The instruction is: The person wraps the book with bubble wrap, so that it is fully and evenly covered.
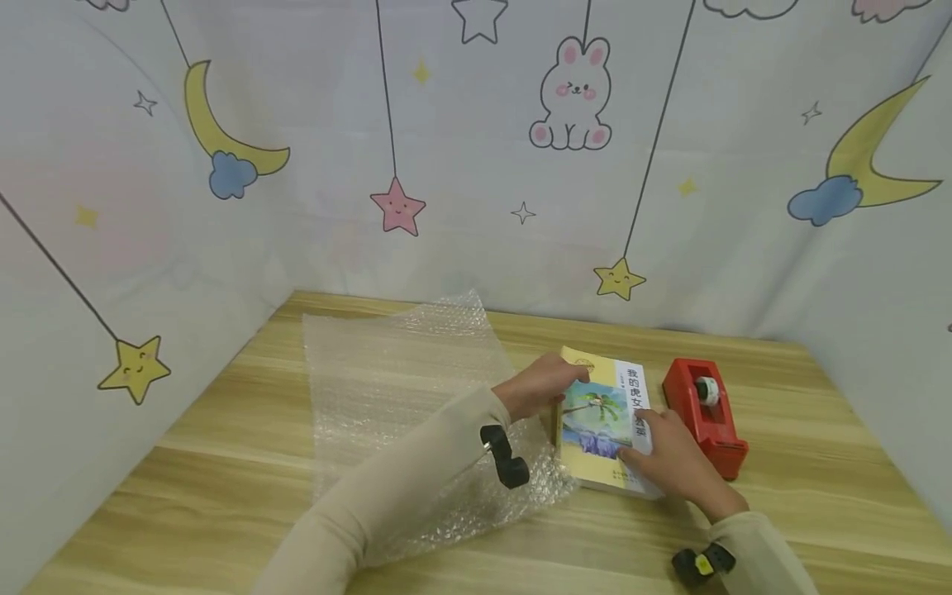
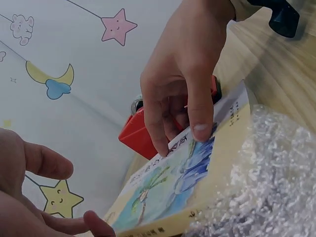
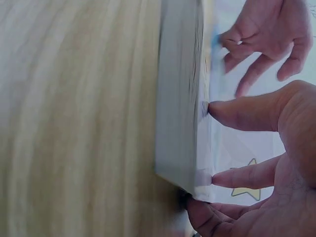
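A yellow paperback book (image 1: 595, 413) with a palm-tree picture and a white title strip lies on the table, its left side beside a sheet of clear bubble wrap (image 1: 402, 397). At its upper left corner is my left hand (image 1: 541, 384), its fingers reaching over the cover; in the left wrist view the left thumb and fingers are spread near the spine. My right hand (image 1: 673, 459) grips the book's right edge. Its thumb and forefinger press on the cover, while other fingers curl at the book's corner (image 3: 201, 195) in the right wrist view.
A red tape dispenser (image 1: 706, 413) with a roll of tape stands just right of the book. The bubble wrap covers much of the wooden table's (image 1: 201, 446) middle and left. A white curtain (image 1: 476, 165) with cartoon stars and moons hangs behind and at the sides.
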`<state>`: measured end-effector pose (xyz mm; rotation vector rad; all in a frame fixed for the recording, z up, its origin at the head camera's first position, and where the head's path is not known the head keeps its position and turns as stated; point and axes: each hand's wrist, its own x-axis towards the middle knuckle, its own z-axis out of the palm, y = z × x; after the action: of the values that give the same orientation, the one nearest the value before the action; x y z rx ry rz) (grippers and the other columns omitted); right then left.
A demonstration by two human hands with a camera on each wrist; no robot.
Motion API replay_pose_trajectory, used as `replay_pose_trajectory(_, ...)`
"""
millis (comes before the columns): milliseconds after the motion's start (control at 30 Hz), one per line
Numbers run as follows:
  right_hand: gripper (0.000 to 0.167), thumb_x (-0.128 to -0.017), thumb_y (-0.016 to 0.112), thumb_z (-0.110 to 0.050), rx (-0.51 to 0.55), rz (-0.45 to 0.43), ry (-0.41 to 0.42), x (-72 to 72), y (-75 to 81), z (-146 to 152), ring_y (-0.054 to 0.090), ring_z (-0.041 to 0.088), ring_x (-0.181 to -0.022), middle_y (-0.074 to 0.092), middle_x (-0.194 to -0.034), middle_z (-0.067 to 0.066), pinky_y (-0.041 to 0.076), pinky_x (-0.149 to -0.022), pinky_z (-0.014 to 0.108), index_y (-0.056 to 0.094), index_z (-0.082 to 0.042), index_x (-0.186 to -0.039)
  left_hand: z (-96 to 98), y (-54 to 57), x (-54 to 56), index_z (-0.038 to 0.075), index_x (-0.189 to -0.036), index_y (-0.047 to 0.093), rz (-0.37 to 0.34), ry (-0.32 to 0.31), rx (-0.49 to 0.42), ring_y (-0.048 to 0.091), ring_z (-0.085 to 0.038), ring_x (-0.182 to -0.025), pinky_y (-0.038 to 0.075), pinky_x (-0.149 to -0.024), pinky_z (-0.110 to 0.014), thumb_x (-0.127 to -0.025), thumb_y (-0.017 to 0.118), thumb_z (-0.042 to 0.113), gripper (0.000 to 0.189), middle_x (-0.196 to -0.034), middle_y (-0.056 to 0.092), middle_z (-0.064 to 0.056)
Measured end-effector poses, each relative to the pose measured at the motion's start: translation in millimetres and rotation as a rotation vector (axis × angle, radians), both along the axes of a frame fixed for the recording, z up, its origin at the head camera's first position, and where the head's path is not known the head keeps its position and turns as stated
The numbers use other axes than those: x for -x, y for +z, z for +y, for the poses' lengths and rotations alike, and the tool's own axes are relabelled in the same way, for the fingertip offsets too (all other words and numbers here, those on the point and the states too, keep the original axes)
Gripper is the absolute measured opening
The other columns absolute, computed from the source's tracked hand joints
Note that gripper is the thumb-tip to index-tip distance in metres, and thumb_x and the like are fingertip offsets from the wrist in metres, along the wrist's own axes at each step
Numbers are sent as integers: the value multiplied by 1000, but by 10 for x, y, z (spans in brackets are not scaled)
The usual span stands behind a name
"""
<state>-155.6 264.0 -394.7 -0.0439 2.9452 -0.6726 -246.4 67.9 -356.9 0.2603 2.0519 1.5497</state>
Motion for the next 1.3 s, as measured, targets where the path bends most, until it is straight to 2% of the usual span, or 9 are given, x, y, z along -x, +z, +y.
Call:
replay_pose_trajectory(33,74,-87,75,-32,-4,-4,-5,0,-2,6,54,35,-107,53,-130,32,50,-96,59,47,11,-140,3,2,-2,-2,-111,72,6,-3,-3,51,-14,-78,47,-78,-29,-96,57,19,29,-112,68,-11)
replay_pose_trajectory(67,73,-87,75,-32,-8,-5,-6,3,-5,13,55,34,-106,54,-129,32,50,-96,58,48,12,-140,8,2,-2,-2,-114,71,15,-13,1,56,-15,-82,49,-83,-32,-97,56,20,32,-112,69,-12)
replay_pose_trajectory(167,72,-88,74,-32,-16,-10,-8,9,-5,25,55,33,-105,55,-127,31,51,-94,57,48,11,-140,16,-6,-16,1,-128,66,34,-43,33,62,-23,-115,48,-106,-43,-98,56,23,38,-128,67,-13)
replay_pose_trajectory(267,74,-88,74,-34,-8,-20,-9,12,2,34,54,33,-103,55,-127,31,52,-92,55,47,11,-141,22,-34,-33,7,-142,55,35,-78,45,51,-31,-137,45,-112,-51,-99,56,19,45,-149,52,-12)
replay_pose_trajectory(433,75,-90,72,-36,8,-21,-11,19,10,64,55,36,-107,54,-131,33,51,-95,59,46,11,-142,32,-58,-49,10,-148,47,20,-95,-15,69,-28,-106,60,-86,-43,-94,58,-1,56,-138,58,-17)
replay_pose_trajectory(567,75,-90,71,-38,35,-22,-18,48,-3,98,55,39,-112,53,-134,33,49,-97,61,45,8,-143,70,-59,-43,12,-142,54,64,-46,-7,69,-21,-90,58,-71,-31,-87,61,-10,60,-128,62,-16)
replay_pose_trajectory(800,69,-93,69,-35,198,-26,-29,67,-12,144,59,28,-100,60,-121,23,55,-80,40,41,5,-142,95,-19,-69,15,-134,61,55,62,-40,70,-24,-91,63,-76,-36,-81,62,-17,62,-129,58,-12)
replay_pose_trajectory(1067,80,-96,67,-38,430,-108,-63,48,35,156,56,46,-125,46,-142,32,57,-93,48,24,-1,-153,-6,64,-76,14,-136,60,11,85,-160,69,-28,-99,63,-78,-39,-80,59,-18,64,-134,50,-13)
replay_pose_trajectory(1300,81,-98,62,-40,537,-143,-81,32,68,111,47,44,-133,39,-150,30,57,-93,43,17,-8,-157,-137,117,-87,13,-139,57,-1,77,-220,66,-26,-98,62,-72,-33,-82,59,-17,65,-142,47,-14)
